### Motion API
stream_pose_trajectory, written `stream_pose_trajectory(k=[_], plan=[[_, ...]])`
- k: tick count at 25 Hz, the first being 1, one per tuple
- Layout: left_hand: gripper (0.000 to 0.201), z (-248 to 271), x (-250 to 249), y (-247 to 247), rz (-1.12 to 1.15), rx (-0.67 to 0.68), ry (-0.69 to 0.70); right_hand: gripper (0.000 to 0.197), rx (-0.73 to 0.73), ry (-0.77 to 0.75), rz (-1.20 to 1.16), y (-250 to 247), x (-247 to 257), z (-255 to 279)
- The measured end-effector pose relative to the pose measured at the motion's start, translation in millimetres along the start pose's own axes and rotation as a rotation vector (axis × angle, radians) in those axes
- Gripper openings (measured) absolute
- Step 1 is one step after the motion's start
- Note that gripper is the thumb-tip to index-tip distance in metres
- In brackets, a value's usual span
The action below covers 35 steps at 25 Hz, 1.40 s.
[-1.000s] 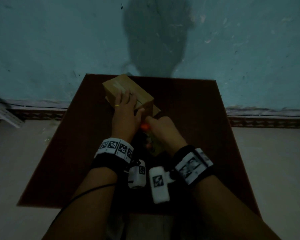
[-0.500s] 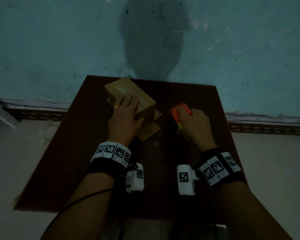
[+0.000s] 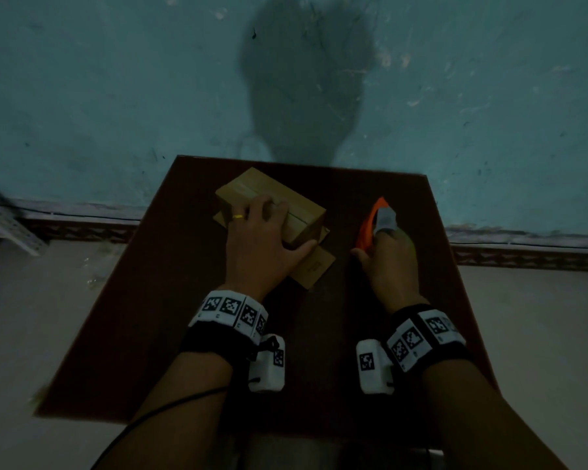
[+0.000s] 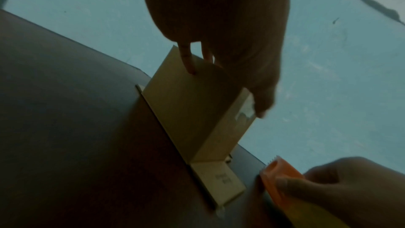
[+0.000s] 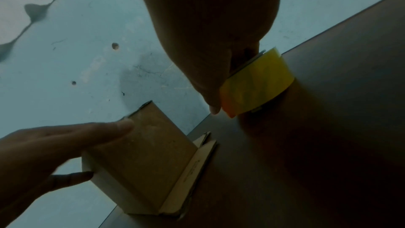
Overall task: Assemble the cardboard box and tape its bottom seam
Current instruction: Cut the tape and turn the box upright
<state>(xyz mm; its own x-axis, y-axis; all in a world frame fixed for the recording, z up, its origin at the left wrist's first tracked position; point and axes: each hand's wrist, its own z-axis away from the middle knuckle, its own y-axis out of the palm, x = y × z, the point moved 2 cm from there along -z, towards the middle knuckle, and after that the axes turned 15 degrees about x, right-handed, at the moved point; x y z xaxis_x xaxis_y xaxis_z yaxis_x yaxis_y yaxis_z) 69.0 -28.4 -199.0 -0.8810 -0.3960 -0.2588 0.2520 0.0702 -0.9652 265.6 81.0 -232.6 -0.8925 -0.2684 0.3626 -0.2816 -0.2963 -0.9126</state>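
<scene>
A small cardboard box (image 3: 248,189) stands upside down at the back of the dark table (image 3: 170,300), a taped seam running along its top. My left hand (image 3: 262,245) lies over it, fingers down the far side and thumb against the near end, gripping it. One loose flap (image 3: 314,269) lies flat on the table beside the thumb. To the right, clear of the box, my right hand (image 3: 391,262) grips an orange tape dispenser (image 3: 367,228). The right wrist view shows its yellowish tape roll (image 5: 256,82) near the table, with the box (image 5: 142,153) and flap (image 5: 192,171) below.
The table butts against a teal wall (image 3: 116,96). A metal rack (image 3: 4,225) leans at the far left on the pale floor (image 3: 31,334). Bare table surface shows to the left of the box and in front of both hands.
My right hand has carried the tape dispenser away from the box's near end, out to the right and farther back. The left hand has stayed on the box.
</scene>
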Motion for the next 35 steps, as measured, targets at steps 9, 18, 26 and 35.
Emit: stream_pose_trajectory(k=[9,18,26,35], plan=[[0.069,1.2,32.5,-19.6,0.5,-0.286,-0.256,0.024,-0.039,-0.175,-0.51,-9.7,60.6,25.8],[0.107,-2.7,58.5,-19.0,0.885,-0.061,-0.286,0.038,0.121,-0.205,-0.806,3.5,81.3,37.7],[0.05,9.3,52.4,-24.1,0.953,-0.176,-0.294,0.075,0.054,-0.207,-0.914,5.5,76.5,25.6],[0.052,10.2,56.1,-11.2,0.925,-0.038,-0.453,0.039,0.007,-0.119,-0.818,-1.9,75.9,29.6]])
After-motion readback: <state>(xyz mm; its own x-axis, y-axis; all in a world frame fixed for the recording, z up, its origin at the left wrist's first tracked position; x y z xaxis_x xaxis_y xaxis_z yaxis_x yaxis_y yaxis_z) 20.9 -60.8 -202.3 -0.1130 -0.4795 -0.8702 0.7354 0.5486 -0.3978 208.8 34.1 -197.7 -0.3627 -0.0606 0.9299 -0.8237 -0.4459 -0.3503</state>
